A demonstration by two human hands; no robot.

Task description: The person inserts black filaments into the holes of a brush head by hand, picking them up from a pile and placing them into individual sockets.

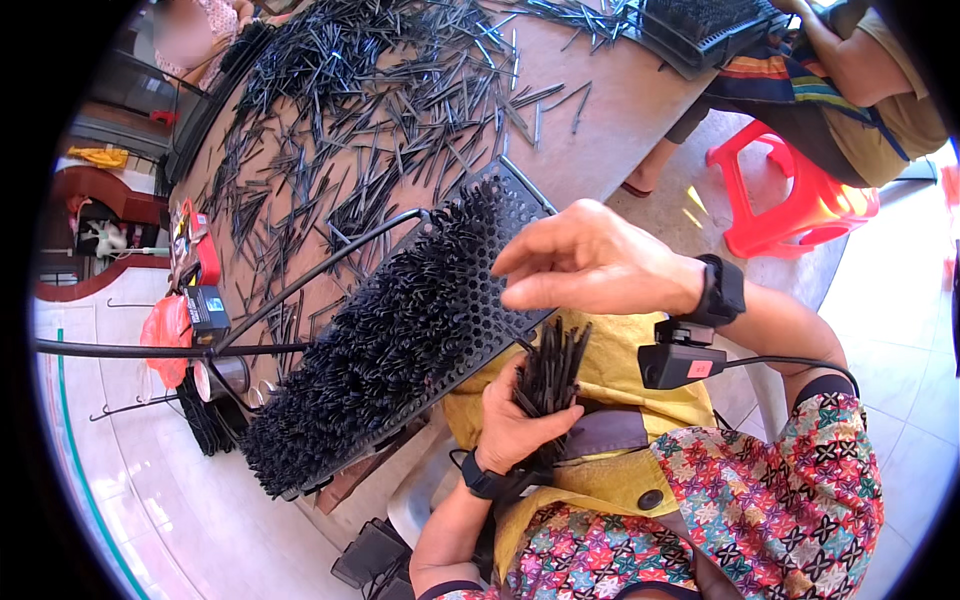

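My left hand (pixel 497 425), low in front of the yellow apron (pixel 615 350), is closed round an upright bundle of thin black sticks (pixel 553 368). Above it my right hand (pixel 605 262) reaches over the near right end of a black perforated tray (pixel 512 215). Its fingers are bent but apart from the thumb, and nothing shows between them. Densely packed black strips (pixel 385 320) stand in the tray's holes over most of its length. Bare holes show along the right end, beside my right hand. The tray lies slanted across the table's edge.
Many loose black sticks (pixel 370 120) are strewn over the brown table (pixel 590 140). A dark metal rod (pixel 320 268) crosses the tray's left side. A red plastic stool (pixel 785 205) and a seated person (pixel 850 80) are at the right, near another black tray (pixel 700 30). Another person sits far left.
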